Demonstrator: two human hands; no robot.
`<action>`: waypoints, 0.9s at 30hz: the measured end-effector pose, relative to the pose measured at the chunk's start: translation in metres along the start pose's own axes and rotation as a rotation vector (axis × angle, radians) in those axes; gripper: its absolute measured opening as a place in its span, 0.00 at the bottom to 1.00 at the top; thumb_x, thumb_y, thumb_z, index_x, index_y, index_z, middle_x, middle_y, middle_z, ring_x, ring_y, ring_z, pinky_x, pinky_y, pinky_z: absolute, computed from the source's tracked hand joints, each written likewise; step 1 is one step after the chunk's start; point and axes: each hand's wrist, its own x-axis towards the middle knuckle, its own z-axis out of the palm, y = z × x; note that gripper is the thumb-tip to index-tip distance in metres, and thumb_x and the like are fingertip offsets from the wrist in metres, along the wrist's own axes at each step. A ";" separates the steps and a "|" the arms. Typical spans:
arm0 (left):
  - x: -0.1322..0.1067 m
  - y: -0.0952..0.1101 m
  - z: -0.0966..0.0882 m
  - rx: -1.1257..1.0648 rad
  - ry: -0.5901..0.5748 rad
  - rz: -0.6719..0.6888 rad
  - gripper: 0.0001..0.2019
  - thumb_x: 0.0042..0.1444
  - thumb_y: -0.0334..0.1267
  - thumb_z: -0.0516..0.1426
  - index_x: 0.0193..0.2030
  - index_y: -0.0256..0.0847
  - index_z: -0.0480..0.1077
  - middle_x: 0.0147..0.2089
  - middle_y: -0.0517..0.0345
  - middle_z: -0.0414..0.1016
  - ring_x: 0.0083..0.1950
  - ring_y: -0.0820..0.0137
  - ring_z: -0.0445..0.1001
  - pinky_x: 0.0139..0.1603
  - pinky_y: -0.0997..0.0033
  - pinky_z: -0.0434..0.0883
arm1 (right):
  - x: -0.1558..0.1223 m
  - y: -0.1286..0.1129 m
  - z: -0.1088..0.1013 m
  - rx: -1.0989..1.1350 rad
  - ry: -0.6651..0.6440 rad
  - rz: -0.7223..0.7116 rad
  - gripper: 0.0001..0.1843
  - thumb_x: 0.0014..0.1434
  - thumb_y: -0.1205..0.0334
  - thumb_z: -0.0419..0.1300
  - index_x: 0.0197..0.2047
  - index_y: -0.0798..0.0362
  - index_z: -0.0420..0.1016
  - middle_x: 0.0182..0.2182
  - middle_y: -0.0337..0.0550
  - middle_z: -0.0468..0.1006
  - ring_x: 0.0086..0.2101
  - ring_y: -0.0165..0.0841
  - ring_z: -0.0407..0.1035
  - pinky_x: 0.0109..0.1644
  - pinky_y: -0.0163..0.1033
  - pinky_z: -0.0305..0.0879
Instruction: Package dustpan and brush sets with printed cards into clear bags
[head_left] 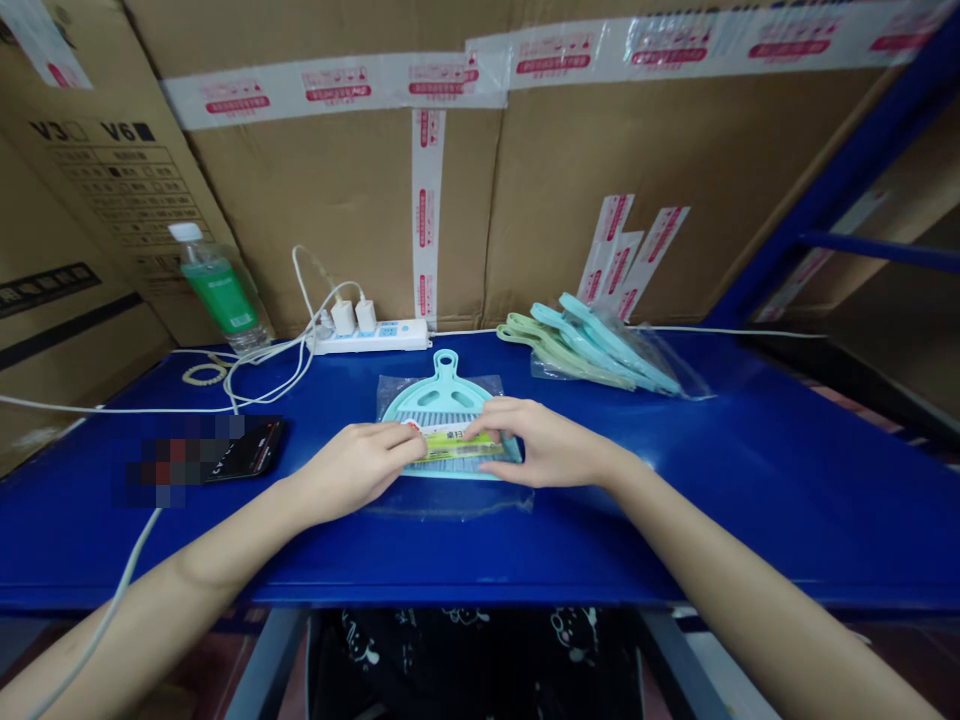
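A light-blue dustpan (445, 385) with a small brush's grey bristles (450, 464) across it lies flat on the table in a clear plastic bag (465, 505), handle pointing away from me. Over the bristles is a yellow-green and white paper label (450, 441) with printed characters. My left hand (367, 458) has its fingers curled closed on the label's left end. At the right end, my right hand (536, 442) grips the label, fingers on its upper part and thumb at its lower edge. My fingers partly cover the label and the pan's right side.
Several bagged green and blue dustpans (592, 345) are piled at the back right. A power strip (375, 337) with chargers and white cables stands at the back, left of centre. Further left are a bottle (221, 290) and a black flat item (247, 450). Cardboard boxes (322, 190) wall the back.
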 end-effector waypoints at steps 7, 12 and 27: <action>0.000 -0.001 -0.001 0.100 -0.027 0.036 0.15 0.62 0.27 0.44 0.38 0.38 0.72 0.39 0.54 0.76 0.37 0.67 0.74 0.35 0.69 0.73 | 0.001 0.002 0.002 0.027 0.010 0.011 0.09 0.47 0.74 0.52 0.31 0.52 0.68 0.22 0.32 0.62 0.24 0.27 0.58 0.33 0.35 0.56; -0.002 -0.003 -0.001 0.140 -0.099 0.044 0.15 0.61 0.26 0.45 0.42 0.38 0.73 0.40 0.53 0.77 0.38 0.67 0.73 0.34 0.69 0.73 | 0.000 0.000 -0.001 0.084 -0.045 0.073 0.10 0.46 0.76 0.50 0.28 0.51 0.62 0.16 0.26 0.54 0.18 0.24 0.51 0.28 0.32 0.52; 0.000 0.004 0.003 0.210 -0.157 0.025 0.16 0.61 0.24 0.44 0.47 0.38 0.68 0.39 0.52 0.72 0.38 0.67 0.72 0.28 0.72 0.71 | -0.005 -0.003 -0.009 0.022 -0.125 0.071 0.11 0.42 0.75 0.49 0.27 0.49 0.55 0.18 0.27 0.50 0.19 0.25 0.47 0.28 0.34 0.46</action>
